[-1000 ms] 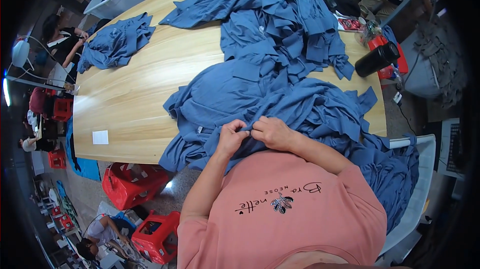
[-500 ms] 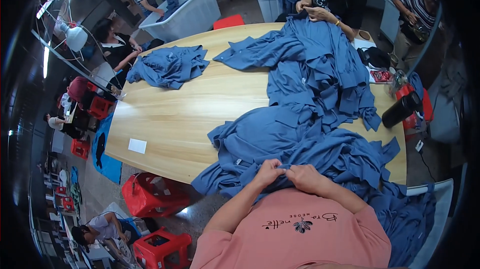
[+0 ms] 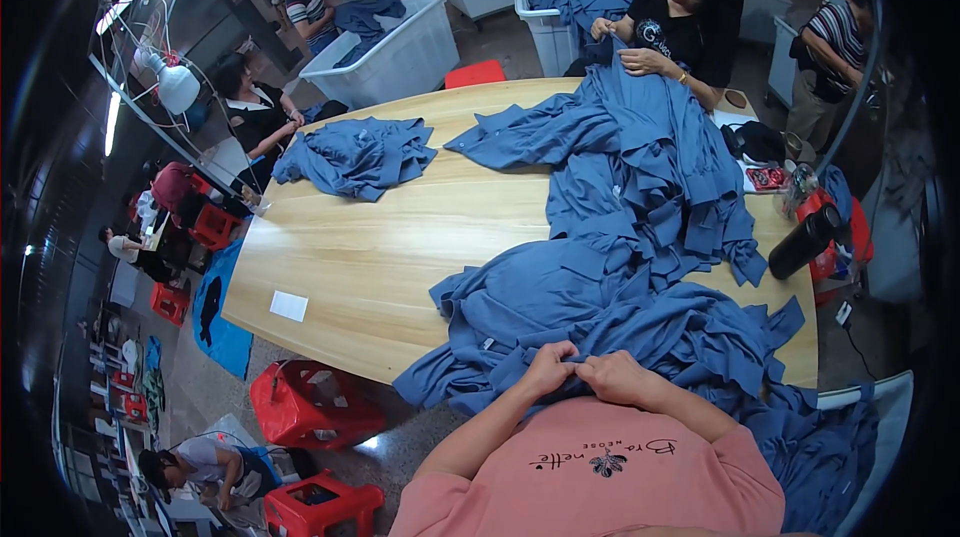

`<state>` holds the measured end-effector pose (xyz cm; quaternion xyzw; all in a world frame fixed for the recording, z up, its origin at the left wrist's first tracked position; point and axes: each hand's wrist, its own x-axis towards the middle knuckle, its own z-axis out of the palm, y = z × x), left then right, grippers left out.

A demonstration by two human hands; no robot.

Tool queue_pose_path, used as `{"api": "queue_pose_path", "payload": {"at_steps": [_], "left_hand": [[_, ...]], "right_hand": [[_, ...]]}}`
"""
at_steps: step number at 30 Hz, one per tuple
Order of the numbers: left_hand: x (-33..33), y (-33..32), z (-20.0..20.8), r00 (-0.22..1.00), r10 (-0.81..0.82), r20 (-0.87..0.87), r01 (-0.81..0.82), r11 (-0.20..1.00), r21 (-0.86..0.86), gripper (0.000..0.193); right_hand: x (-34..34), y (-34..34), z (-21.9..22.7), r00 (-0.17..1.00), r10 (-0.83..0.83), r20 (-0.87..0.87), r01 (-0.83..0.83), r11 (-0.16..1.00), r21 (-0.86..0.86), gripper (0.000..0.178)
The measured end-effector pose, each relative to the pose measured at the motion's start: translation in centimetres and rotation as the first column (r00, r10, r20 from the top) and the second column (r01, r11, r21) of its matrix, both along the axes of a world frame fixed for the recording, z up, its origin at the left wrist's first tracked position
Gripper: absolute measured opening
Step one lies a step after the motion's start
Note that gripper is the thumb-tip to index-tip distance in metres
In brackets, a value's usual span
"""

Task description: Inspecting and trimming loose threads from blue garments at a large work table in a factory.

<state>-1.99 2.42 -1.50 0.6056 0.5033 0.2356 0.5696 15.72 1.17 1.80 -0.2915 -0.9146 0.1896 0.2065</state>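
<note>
My left hand (image 3: 549, 369) and right hand (image 3: 614, 377) near each other, fingers pinched closed on crumpled blue cloth garment (image 3: 545, 322), at pale wood-grained desk (image 3: 390, 252).

Head-worn view (fisheye), looking down.

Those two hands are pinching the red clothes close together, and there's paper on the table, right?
Not red: the head view shows the clothes are blue. The left hand and right hand are pinching them close together, and there's paper on the table.
</note>
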Motion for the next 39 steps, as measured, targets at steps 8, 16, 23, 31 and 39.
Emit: {"api": "queue_pose_path", "payload": {"at_steps": [8, 16, 23, 31, 39], "left_hand": [[0.3, -0.1, -1.4, 0.991, 0.051, 0.123, -0.040, 0.995, -0.087, 0.007], [-0.8, 0.2, -1.5, 0.906, 0.093, 0.414, 0.082, 0.919, -0.385, 0.010], [-1.0, 0.2, -1.1, 0.807, 0.258, 0.531, 0.072, 0.850, -0.522, 0.011], [-0.9, -0.5, 0.2, 0.921, 0.157, 0.356, -0.048, 0.954, -0.296, 0.009], [-0.3, -1.6, 1.3, 0.988, 0.138, 0.076, -0.154, 0.945, 0.288, 0.009]], "right_hand": [[0.2, 0.0, 0.8, 0.994, 0.101, 0.034, -0.104, 0.991, 0.080, 0.006], [-0.2, 0.1, 0.6, 0.986, -0.036, -0.164, 0.075, 0.968, 0.239, 0.005], [-0.2, 0.2, 0.1, 0.978, -0.081, -0.195, 0.134, 0.951, 0.278, 0.004], [-0.3, -0.3, -1.3, 0.956, -0.193, -0.220, 0.201, 0.980, 0.014, 0.016], [-1.1, 1.8, -2.8, 0.911, -0.301, -0.280, 0.121, 0.847, -0.517, 0.018]]}}
